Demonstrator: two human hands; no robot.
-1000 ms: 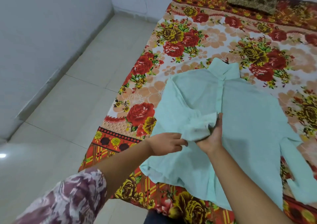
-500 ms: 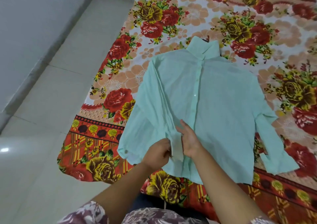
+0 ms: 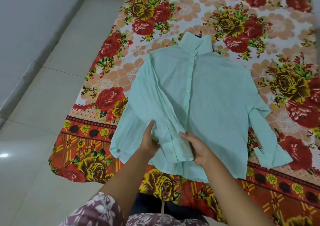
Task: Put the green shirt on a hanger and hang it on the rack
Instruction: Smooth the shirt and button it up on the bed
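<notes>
From the head camera we see the green shirt (image 3: 204, 101) lying flat, buttoned front up, on the floral bedsheet (image 3: 173, 17), its hem near the sheet's front edge and its collar pointing away. Our left hand (image 3: 149, 143) and right hand (image 3: 197, 147) each grip the cuff (image 3: 174, 146) of the sleeve folded across the shirt's front.

Evenly lit, soft and diffuse, no hard shadows anywhere. One small white glare spot on the glossy floor tiles (image 3: 3, 155) at far left. Colours on the bedsheet (image 3: 190, 5) vivid, mid-frame detail sharp. Wide-angle bending at the edges, tile lines curving. Slight softness low down, near the patterned sleeve (image 3: 97, 212).
</notes>
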